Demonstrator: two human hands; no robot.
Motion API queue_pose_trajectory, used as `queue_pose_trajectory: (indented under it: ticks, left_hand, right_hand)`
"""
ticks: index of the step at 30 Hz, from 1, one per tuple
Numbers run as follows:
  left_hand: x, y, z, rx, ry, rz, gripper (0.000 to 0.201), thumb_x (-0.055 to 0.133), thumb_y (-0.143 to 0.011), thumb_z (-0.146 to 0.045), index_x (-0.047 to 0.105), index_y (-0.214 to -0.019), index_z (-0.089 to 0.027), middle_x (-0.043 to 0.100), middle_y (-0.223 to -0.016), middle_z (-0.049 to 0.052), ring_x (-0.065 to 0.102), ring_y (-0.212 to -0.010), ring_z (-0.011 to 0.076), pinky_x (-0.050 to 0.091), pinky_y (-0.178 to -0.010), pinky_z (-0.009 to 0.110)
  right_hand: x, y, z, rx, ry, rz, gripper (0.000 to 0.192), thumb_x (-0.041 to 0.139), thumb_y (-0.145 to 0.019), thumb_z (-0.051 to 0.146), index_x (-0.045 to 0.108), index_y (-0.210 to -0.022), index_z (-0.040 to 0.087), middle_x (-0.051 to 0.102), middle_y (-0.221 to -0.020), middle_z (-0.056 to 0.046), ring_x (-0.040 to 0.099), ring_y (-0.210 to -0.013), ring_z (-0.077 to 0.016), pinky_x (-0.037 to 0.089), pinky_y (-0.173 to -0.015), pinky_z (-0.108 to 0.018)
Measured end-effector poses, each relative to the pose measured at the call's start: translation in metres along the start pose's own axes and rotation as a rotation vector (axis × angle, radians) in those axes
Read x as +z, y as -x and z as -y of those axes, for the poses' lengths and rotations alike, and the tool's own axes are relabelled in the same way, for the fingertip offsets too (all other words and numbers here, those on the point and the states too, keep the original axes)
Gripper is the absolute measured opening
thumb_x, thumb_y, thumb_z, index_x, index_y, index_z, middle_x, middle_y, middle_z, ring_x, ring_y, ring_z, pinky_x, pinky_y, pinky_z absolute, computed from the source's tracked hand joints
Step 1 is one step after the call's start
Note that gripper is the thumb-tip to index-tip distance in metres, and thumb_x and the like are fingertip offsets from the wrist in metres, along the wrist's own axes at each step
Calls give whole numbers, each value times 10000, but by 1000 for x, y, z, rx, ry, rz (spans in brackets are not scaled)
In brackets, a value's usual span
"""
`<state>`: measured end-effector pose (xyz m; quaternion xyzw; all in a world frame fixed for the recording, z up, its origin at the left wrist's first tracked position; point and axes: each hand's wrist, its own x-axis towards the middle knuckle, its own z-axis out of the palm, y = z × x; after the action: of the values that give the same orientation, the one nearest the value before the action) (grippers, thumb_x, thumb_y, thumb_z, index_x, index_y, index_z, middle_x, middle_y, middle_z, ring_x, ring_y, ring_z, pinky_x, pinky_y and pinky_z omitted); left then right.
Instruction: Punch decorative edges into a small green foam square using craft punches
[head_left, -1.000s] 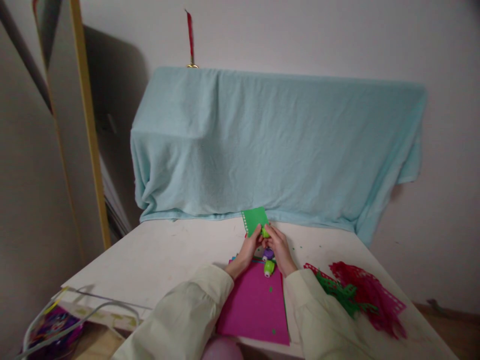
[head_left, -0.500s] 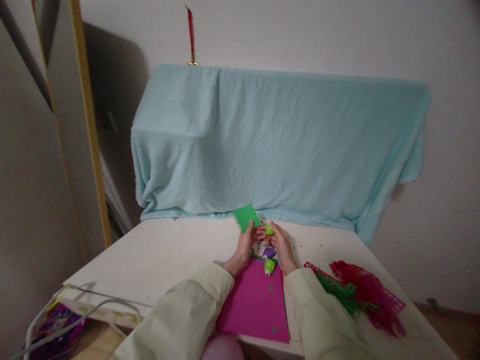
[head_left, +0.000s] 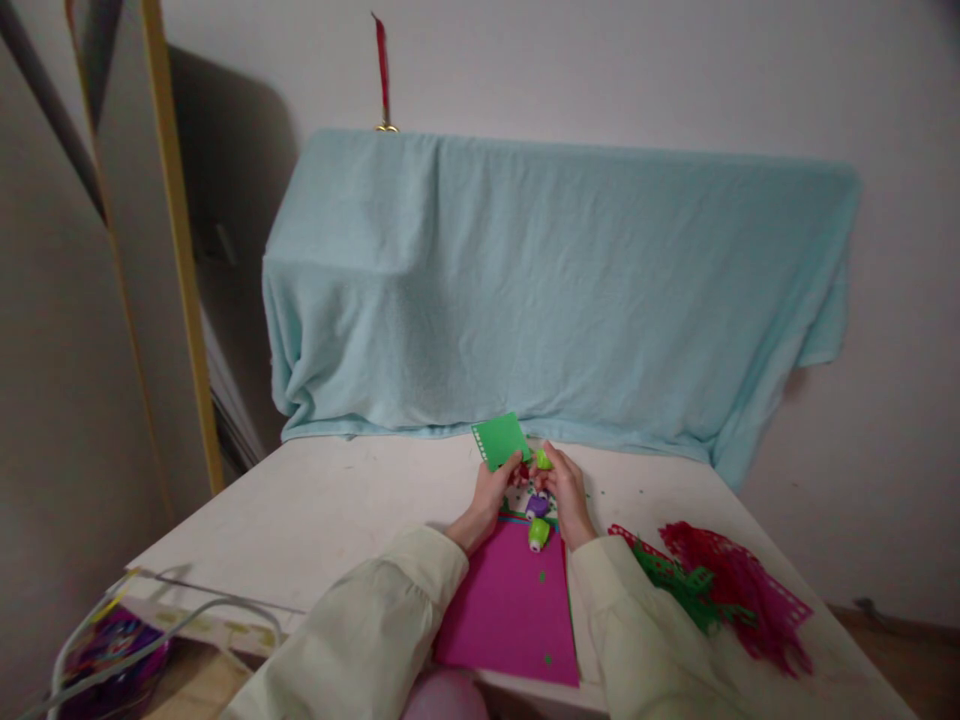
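Left hand (head_left: 491,492) is pinching green card (head_left: 500,440), raised over white table (head_left: 322,510) | right hand (head_left: 568,490) is closed on lime punch (head_left: 543,460) at card's edge | risk: card being skewed, punch biting crooked; purple punch (head_left: 537,505) being knocked off magenta sheet (head_left: 510,610).

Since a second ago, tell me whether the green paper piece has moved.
Yes. The green paper piece has shifted slightly left along the blue cloth's hem, held by the left hand.

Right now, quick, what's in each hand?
Left hand: closed, pinching the green card.
Right hand: closed, holding a small green punch.
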<state>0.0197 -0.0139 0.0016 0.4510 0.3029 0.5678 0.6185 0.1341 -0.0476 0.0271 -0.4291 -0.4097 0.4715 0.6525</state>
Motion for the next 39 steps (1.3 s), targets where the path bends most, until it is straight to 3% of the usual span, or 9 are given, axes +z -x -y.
queue_pose_trajectory:
  ticks: [11,17,39]
  left_hand:
    - [1,1,-1,-59,59,91,218,582,-687,-311,560,-540,-151,579,-567,38,542,-576,146,422,-631,270]
    - [-2,-1,5,-48,20,55,216,572,-700,-305,606,-572,-135,597,-588,57,557,-598,157,422,-632,271]
    - [-3,-2,8,-91,63,43,187,596,-682,-283,670,-682,-111,603,-574,44,572,-575,156,432,-635,273]
  right_hand:
    - [2,2,1,-27,61,41,369,633,-763,559,596,-735,193,650,-633,-10,523,-460,-120,368,-465,-245]
    - [0,1,2,4,23,1,375,626,-764,562,622,-796,188,659,-651,-22,533,-470,-130,396,-479,-252]
    - [-6,-5,-4,86,-53,-9,393,627,-762,563,616,-738,171,653,-644,-43,519,-449,-132,393,-465,-266]
